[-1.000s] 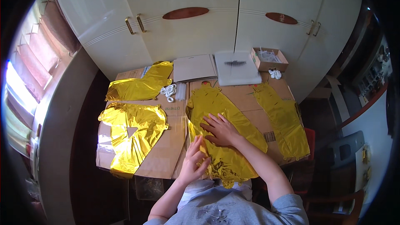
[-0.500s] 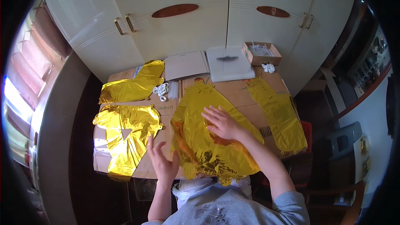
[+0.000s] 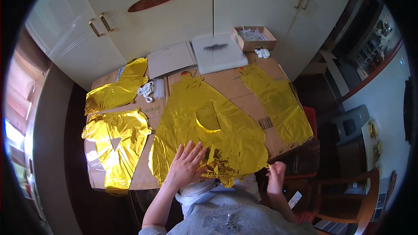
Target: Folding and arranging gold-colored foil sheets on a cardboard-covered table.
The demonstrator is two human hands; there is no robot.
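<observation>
Squarely across the middle of the frame, a large gold foil shape (image 3: 228, 141) is spread on flattened cardboard (image 3: 233, 89), its lower part covered by the left hand (image 3: 187, 165), which is laid palm down with fingers extended and nothing gripped. At the shape's lower right corner, a small tab (image 3: 267, 166) is apparently pinched by the right hand (image 3: 275, 175), though the fingertips are too small in view to be certain. Smaller foil pieces (image 3: 278, 109) are laid out at left, upper left and right, with white rolls (image 3: 146, 89) grouped at left of centre and a box (image 3: 257, 47) placed toward the top.
</observation>
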